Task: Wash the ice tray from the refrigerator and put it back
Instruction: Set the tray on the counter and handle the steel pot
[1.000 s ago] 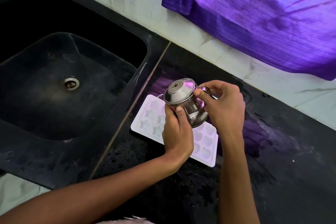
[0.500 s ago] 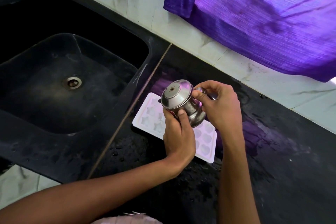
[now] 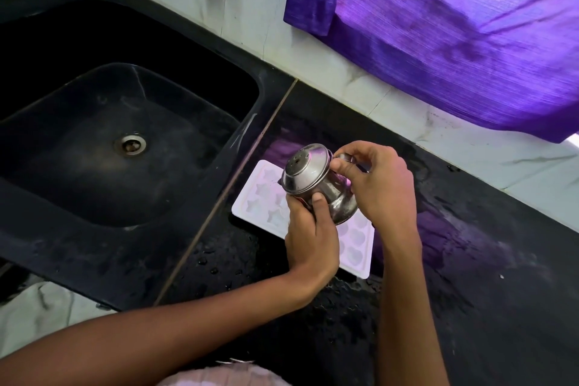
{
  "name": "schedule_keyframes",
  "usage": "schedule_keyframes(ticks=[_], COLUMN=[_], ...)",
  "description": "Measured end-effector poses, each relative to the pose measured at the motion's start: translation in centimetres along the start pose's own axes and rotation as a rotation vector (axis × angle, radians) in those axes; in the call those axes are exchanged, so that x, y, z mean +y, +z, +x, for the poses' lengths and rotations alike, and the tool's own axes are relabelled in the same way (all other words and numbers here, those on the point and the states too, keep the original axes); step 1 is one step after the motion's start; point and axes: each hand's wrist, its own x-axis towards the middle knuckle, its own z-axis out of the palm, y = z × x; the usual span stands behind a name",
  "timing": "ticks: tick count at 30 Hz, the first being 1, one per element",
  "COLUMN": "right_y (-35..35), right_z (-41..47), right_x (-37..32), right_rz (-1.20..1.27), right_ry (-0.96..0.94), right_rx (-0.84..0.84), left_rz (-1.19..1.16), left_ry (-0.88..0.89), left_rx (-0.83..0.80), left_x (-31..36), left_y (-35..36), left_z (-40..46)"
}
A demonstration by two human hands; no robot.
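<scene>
Steel pot [image 3: 316,185] now tipped further left over ice tray [image 3: 260,207], gripped by left hand [image 3: 313,235] and right hand [image 3: 382,185]; filling likely imminent

ice tray [image 3: 266,202] lies on counter [image 3: 488,276], right of sink [image 3: 94,147], under held pot [image 3: 316,182].

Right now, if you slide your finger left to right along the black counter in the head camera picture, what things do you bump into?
Round metal sink drain → white plastic ice tray with star-shaped moulds → shiny steel pot with holed lid → right hand.
</scene>
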Motion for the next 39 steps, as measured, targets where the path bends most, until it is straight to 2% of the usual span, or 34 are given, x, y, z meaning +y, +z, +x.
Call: schedule_keyframes(ticks=[13, 17, 27, 33, 39], right_y=[-0.5, -0.5, -0.3, -0.1, -0.2], right_z=[-0.3, -0.3, -0.1, -0.4, -0.6], right_x=[0.1, 0.6, 1.2, 0.1, -0.3], right_rz=[0.004, 0.000, 0.153, 0.022, -0.049], right_ry=[-0.005, 0.008, -0.001, -0.050, -0.069], right_rx=[0.012, 0.026, -0.058, -0.153, -0.137], left_rz=[0.022, 0.042, 0.074, 0.068, 0.059], left_ry=[0.028, 0.088, 0.201, 0.119, 0.040], left_rx=[-0.010, -0.016, 0.034, 0.021, 0.005], left_x=[-0.2, -0.4, -0.7, -1.4, -1.4], left_y=[0.3, 0.3, 0.1, 0.0, 0.0], left_z=[0.1, -0.1, -1.2, -1.9, -2.0])
